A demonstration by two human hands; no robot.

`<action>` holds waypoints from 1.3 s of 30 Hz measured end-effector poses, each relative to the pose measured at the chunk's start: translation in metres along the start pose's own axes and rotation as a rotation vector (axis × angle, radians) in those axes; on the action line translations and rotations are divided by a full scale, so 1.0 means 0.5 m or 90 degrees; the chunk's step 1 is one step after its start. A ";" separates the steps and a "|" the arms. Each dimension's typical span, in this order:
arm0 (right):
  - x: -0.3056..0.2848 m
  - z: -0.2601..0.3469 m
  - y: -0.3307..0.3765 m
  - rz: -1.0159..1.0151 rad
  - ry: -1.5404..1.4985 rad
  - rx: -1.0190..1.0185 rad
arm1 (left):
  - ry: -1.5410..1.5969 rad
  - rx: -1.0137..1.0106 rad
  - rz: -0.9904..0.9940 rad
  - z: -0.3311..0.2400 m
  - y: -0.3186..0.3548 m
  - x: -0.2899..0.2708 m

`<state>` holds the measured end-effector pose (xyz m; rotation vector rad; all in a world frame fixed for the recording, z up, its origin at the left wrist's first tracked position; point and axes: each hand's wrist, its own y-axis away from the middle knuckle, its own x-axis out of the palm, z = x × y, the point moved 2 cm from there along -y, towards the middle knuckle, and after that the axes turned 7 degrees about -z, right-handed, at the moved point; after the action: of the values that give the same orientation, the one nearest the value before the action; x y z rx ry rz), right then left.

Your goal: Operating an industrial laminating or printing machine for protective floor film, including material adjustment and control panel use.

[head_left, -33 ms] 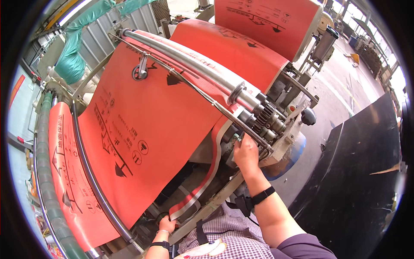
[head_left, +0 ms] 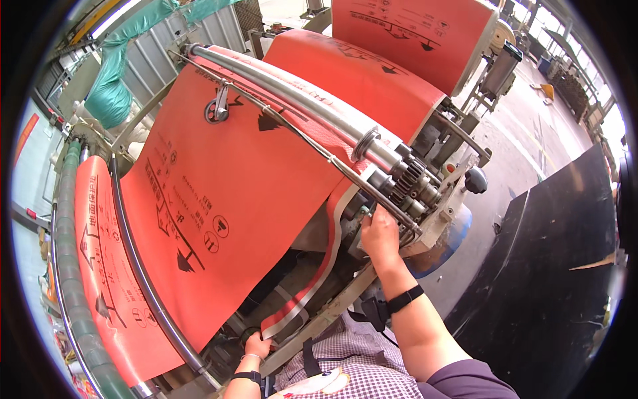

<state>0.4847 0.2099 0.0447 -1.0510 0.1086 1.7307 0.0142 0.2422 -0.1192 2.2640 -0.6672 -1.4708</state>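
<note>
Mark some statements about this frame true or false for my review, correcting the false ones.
1. The right hand is near the metal gears. True.
2. Both hands are beside the gears. False: the left hand is lower, by the lower end of the red-and-white strip.
3. The red sheet carries black printing. True.
4. The green roller is at the picture's right. False: the green roller runs along the left.

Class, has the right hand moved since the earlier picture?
No: the right hand shows no visible shift, staying left of and below the black knob.
</note>
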 end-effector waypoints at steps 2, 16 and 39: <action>0.005 0.005 -0.024 0.079 0.074 0.009 | 0.003 0.008 -0.014 0.013 -0.005 0.009; 0.007 0.033 0.064 0.292 -0.142 -0.133 | -0.053 -0.048 -0.182 -0.018 -0.069 -0.071; 0.222 -0.115 0.115 -0.011 -0.679 0.613 | 0.279 -0.058 -0.090 -0.072 -0.124 -0.048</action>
<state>0.4663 0.2351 -0.0893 0.5869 0.2115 1.6929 0.0509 0.3084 -0.1198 2.4829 -0.3068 -0.9789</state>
